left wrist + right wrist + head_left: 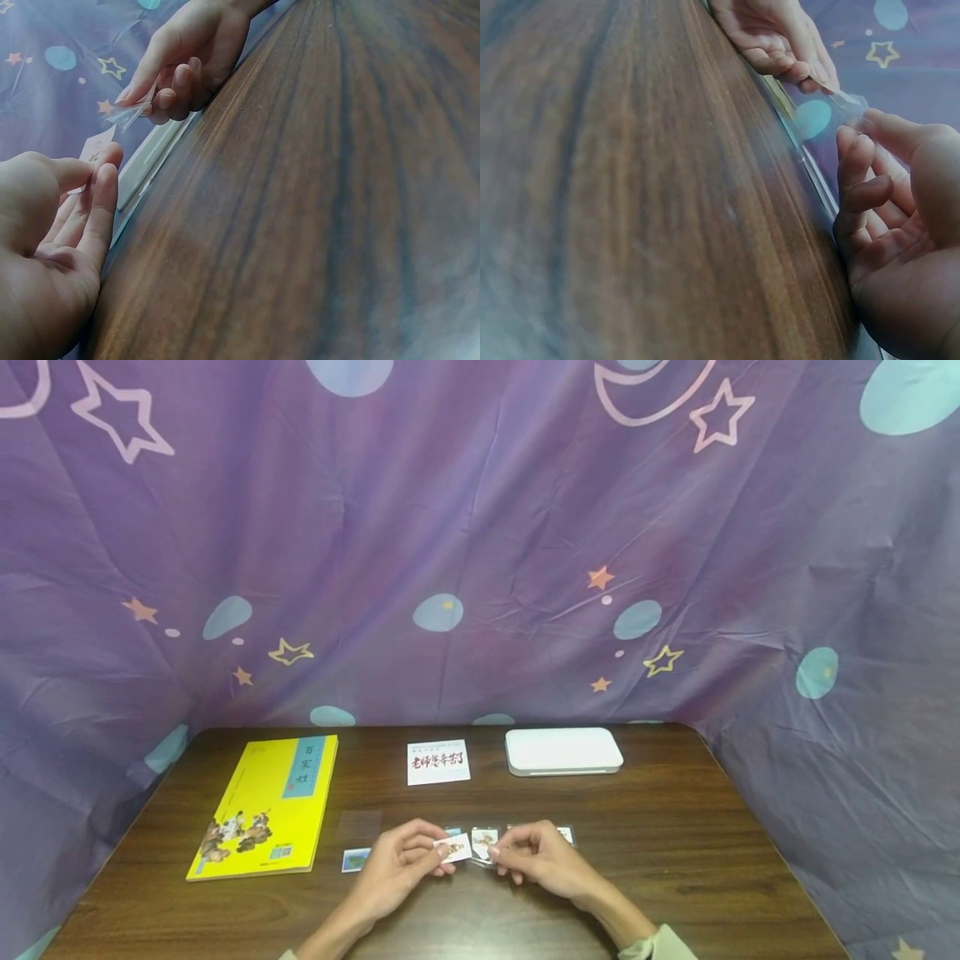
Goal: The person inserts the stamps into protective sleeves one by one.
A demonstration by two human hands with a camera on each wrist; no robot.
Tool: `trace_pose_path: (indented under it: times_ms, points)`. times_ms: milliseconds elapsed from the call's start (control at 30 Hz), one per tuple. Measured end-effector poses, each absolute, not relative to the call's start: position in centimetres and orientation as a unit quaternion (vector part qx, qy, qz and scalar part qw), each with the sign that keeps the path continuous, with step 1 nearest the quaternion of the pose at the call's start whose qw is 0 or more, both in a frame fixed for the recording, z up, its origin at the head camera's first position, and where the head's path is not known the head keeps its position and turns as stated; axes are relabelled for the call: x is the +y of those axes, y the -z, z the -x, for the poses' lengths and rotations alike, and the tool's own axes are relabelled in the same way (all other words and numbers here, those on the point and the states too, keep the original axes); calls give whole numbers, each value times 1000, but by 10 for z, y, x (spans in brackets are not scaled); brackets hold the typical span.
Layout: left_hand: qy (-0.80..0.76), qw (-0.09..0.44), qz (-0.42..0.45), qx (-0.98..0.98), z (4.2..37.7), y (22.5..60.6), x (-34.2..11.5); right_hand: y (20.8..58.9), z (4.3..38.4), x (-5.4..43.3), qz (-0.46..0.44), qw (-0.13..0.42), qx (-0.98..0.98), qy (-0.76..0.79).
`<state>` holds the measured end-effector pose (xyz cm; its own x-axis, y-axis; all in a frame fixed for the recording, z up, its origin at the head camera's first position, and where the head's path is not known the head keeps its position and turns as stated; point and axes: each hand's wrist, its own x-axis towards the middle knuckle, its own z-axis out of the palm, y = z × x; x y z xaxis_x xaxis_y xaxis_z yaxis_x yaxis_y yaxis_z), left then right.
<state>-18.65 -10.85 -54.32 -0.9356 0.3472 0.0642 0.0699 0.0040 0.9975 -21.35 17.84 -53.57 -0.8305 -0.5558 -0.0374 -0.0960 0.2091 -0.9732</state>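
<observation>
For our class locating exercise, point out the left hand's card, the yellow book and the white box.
Card (458, 847): head view, printed face.
Yellow book (272, 806): head view, front cover.
White box (564, 750): head view, top surface.

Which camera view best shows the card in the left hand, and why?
The head view: the card's printed face shows there, mostly uncovered. The left wrist view shows it slanted, partly hidden by fingers; the right wrist view, only a thin, nearly edge-on sliver.
</observation>
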Motion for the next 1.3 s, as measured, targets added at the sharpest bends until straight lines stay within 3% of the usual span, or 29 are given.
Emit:
trace_pose_path:
  times_ms: [1300]
  points:
    - [-706,108,-144,685,187,542,-108,538,214,177,241,189,756,579]
